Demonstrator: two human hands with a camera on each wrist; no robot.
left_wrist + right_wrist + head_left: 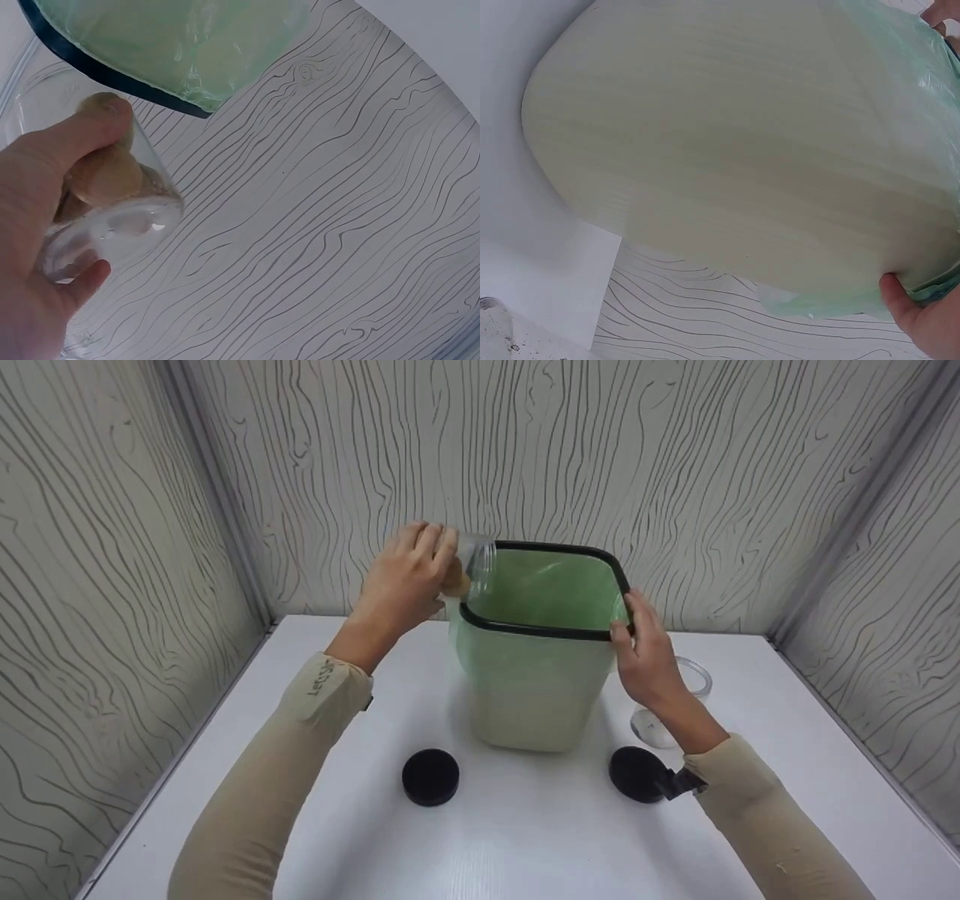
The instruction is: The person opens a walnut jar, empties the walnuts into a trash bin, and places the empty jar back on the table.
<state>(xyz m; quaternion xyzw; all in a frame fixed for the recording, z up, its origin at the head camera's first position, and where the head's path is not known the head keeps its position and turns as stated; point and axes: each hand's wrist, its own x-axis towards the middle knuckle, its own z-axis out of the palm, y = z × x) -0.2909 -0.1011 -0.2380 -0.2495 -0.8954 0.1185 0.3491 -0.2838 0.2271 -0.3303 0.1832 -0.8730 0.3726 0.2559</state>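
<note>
A pale waste bin (536, 697) with a black rim (536, 631) and a green bag liner (555, 585) stands on the white table. My left hand (409, 574) grips a clear jar (486, 561), tilted with its mouth at the bin's left rim. Inside the jar, in the left wrist view, are several brownish round pieces (109, 176); their kind is unclear. My right hand (649, 656) holds the bin's right rim, and its thumb (900, 300) presses on the outer wall in the right wrist view.
Two round black lids (431, 777) (636, 774) lie in front of the bin. Partly behind my right forearm is another clear container (651, 727), with its round edge (699, 675) showing beyond. Wood-grain patterned panels (525, 450) enclose the table's back and sides.
</note>
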